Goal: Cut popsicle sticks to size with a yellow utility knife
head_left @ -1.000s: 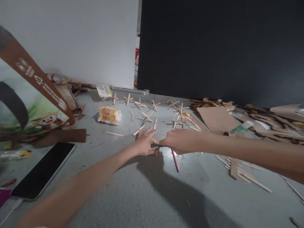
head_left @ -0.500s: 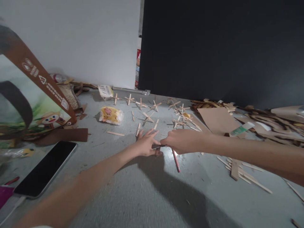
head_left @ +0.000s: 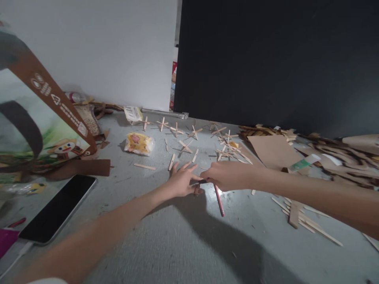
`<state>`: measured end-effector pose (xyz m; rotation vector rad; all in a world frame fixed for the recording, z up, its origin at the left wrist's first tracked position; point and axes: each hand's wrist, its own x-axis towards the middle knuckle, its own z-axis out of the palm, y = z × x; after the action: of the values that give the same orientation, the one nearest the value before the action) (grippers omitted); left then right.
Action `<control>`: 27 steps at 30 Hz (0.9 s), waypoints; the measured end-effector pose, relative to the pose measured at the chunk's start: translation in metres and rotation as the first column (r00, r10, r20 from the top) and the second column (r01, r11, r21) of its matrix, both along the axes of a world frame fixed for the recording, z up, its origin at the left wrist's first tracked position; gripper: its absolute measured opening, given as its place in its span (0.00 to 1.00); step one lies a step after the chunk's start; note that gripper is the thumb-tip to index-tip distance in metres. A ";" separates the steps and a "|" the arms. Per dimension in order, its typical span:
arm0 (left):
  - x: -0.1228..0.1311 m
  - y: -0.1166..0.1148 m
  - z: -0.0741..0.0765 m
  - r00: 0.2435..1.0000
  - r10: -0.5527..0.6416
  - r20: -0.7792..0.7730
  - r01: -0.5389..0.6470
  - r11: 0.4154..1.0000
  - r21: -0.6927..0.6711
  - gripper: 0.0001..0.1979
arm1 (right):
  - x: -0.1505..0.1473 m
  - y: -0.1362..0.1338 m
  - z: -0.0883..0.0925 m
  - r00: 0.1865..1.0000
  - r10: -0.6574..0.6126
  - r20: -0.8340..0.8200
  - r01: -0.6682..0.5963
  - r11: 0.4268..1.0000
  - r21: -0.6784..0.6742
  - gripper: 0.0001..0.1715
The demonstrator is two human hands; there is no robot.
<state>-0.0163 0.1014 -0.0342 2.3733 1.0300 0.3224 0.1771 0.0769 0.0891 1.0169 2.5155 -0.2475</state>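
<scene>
My left hand [head_left: 182, 182] lies low over the grey tabletop [head_left: 166, 228] with its fingers spread. Its thumb and index finger are beside a thin dark piece [head_left: 201, 182], whose kind is unclear. My right hand [head_left: 219, 175] is closed at the other end of that piece, its knuckles towards my left hand. Partly under my right hand, a reddish pencil [head_left: 219, 202] slants towards me on the table. Just beyond my fingers are short wooden craft sticks [head_left: 172, 162] and several sticks joined into crosses [head_left: 185, 147].
On the left are a phone [head_left: 59, 209] with a cable and a printed bag [head_left: 63, 130]. A yellow wrapped packet [head_left: 139, 144] stands further back. To the right lie loose craft sticks [head_left: 314, 226], a cardboard sheet [head_left: 271, 152] and a green-and-white tube [head_left: 303, 163]. A black panel [head_left: 275, 59] rises behind.
Both hands keep almost the same place and grip. The whole view has shifted very slightly, and the dark piece shows a little less between the hands.
</scene>
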 end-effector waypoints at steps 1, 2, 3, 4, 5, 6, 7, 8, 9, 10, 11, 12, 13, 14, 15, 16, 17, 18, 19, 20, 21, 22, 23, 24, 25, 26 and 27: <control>-0.001 0.000 0.000 1.000 0.002 0.013 -0.003 1.000 0.007 0.26 | 0.001 0.001 0.000 1.000 -0.011 -0.009 0.011 1.000 -0.001 0.14; -0.002 0.000 0.000 1.000 0.006 0.024 -0.006 1.000 0.012 0.29 | 0.001 0.002 -0.001 1.000 -0.022 -0.019 0.022 1.000 0.002 0.13; -0.002 -0.001 0.001 0.999 0.006 0.032 -0.007 1.000 0.012 0.32 | 0.002 0.003 0.000 0.999 -0.031 -0.028 0.031 1.000 0.002 0.13; -0.002 -0.002 0.002 0.999 0.005 0.035 -0.005 1.000 0.009 0.35 | 0.002 0.004 0.000 0.999 -0.035 -0.039 0.035 0.999 -0.002 0.13; -0.003 -0.003 0.003 0.999 0.005 0.033 -0.005 1.000 0.005 0.36 | 0.001 0.005 0.001 0.998 -0.041 -0.050 0.041 0.999 -0.010 0.13; -0.003 -0.004 0.004 1.000 0.006 0.026 -0.006 1.000 0.000 0.37 | 0.001 0.005 0.002 0.996 -0.055 -0.065 0.053 0.998 -0.024 0.13; -0.003 -0.004 0.005 1.000 0.008 0.016 -0.007 1.000 -0.003 0.37 | 0.001 0.006 0.003 0.993 -0.080 -0.082 0.077 0.996 -0.044 0.13; -0.002 -0.003 0.005 1.000 0.010 0.007 -0.010 1.000 -0.004 0.36 | 0.002 0.006 0.003 0.987 -0.120 -0.104 0.113 0.991 -0.070 0.12; -0.002 -0.003 0.006 1.000 0.014 0.000 -0.014 1.000 -0.003 0.36 | 0.003 0.006 0.003 0.976 -0.170 -0.135 0.158 0.983 -0.098 0.12; -0.001 -0.002 0.007 1.000 0.021 -0.005 -0.021 1.000 0.000 0.36 | 0.006 0.007 0.003 0.959 -0.226 -0.173 0.205 0.970 -0.130 0.11; -0.001 -0.002 0.007 1.000 0.028 -0.010 -0.028 1.000 0.002 0.36 | 0.009 0.007 0.001 0.934 -0.285 -0.214 0.250 0.952 -0.174 0.10; 0.000 -0.001 0.007 0.999 0.036 -0.014 -0.036 0.999 0.002 0.36 | 0.013 0.007 -0.002 0.905 -0.340 -0.257 0.285 0.931 -0.227 0.10; 0.001 -0.001 0.008 0.999 0.045 -0.017 -0.045 0.999 0.001 0.36 | 0.017 0.008 -0.005 0.871 -0.395 -0.293 0.316 0.906 -0.281 0.09; 0.002 -0.002 0.009 0.998 0.053 -0.020 -0.053 0.999 -0.002 0.36 | 0.021 0.008 -0.009 0.834 -0.452 -0.316 0.337 0.871 -0.356 0.10; 0.002 -0.002 0.009 0.998 0.060 -0.021 -0.060 0.998 -0.007 0.36 | 0.026 0.008 -0.014 0.797 -0.505 -0.331 0.355 0.836 -0.418 0.09; 0.003 -0.003 0.010 0.998 0.064 -0.020 -0.064 0.998 -0.015 0.35 | 0.030 0.008 -0.018 0.760 -0.559 -0.332 0.388 0.799 -0.459 0.10; 0.003 -0.003 0.010 0.998 0.066 -0.016 -0.066 0.998 -0.022 0.35 | 0.034 0.007 -0.022 0.724 -0.608 -0.326 0.416 0.762 -0.497 0.11; 0.003 -0.004 0.011 0.998 0.068 -0.011 -0.069 0.997 -0.028 0.35 | 0.036 0.006 -0.026 0.688 -0.654 -0.316 0.442 0.722 -0.532 0.13; 0.003 -0.005 0.011 0.997 0.072 -0.007 -0.072 0.997 -0.036 0.35 | 0.039 0.005 -0.029 0.649 -0.699 -0.302 0.465 0.678 -0.570 0.14; 0.003 -0.005 0.011 0.997 0.076 -0.002 -0.076 0.996 -0.043 0.34 | 0.040 0.004 -0.032 0.607 -0.741 -0.286 0.478 0.629 -0.613 0.16; 0.003 -0.005 0.011 0.997 0.080 0.004 -0.080 0.996 -0.049 0.34 | 0.042 0.003 -0.034 0.564 -0.781 -0.269 0.484 0.576 -0.659 0.17; 0.003 -0.005 0.011 0.996 0.084 0.011 -0.083 0.995 -0.052 0.33 | 0.043 0.002 -0.036 0.520 -0.816 -0.252 0.482 0.524 -0.703 0.18; 0.003 -0.005 0.011 0.996 0.087 0.019 -0.086 0.995 -0.055 0.33 | 0.044 0.001 -0.038 0.479 -0.845 -0.236 0.473 0.475 -0.742 0.20; 0.003 -0.005 0.010 0.995 0.091 0.027 -0.089 0.994 -0.059 0.34 | 0.045 0.001 -0.041 0.444 -0.868 -0.223 0.460 0.434 -0.774 0.21; 0.003 -0.005 0.010 0.995 0.096 0.034 -0.093 0.994 -0.062 0.35 | 0.046 0.000 -0.043 0.417 -0.884 -0.212 0.446 0.403 -0.799 0.23; 0.003 -0.005 0.009 0.994 0.100 0.041 -0.097 0.993 -0.066 0.36 | 0.047 -0.001 -0.045 0.400 -0.893 -0.205 0.433 0.382 -0.816 0.24; 0.003 -0.005 0.009 0.993 0.105 0.047 -0.101 0.992 -0.069 0.36 | 0.048 -0.002 -0.047 0.389 -0.898 -0.204 0.423 0.371 -0.827 0.26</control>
<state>-0.0130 0.0965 -0.0248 2.2457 1.1246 0.3781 0.2248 0.0753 0.0420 1.8548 1.8349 -1.9553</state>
